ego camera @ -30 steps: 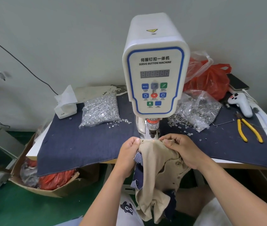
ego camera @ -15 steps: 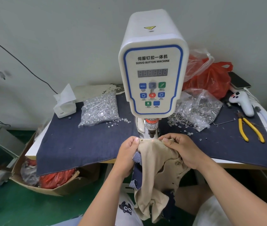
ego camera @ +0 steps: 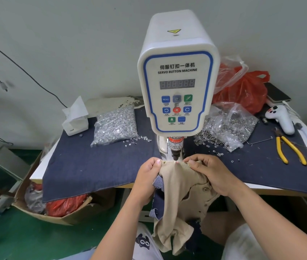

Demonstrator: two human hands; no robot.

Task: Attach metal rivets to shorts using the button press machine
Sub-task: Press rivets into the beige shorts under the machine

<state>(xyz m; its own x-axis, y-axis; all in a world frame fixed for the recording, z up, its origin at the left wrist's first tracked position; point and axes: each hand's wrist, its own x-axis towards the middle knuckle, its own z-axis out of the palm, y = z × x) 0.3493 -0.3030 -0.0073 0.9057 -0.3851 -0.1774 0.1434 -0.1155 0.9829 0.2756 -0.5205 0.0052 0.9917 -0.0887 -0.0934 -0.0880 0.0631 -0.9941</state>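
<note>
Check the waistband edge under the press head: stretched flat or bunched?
Stretched flat. The left hand and right hand pinch the beige shorts edge taut beneath the punch; below it the fabric hangs crumpled.

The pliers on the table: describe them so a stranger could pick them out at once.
Start at the tall white button machine in the middle of the table and look to its right, across the dark blue cloth. Past the white handheld controller, near the table's right edge, lie the pliers. Their two long yellow handles, spread apart, set them apart from everything around.
</note>
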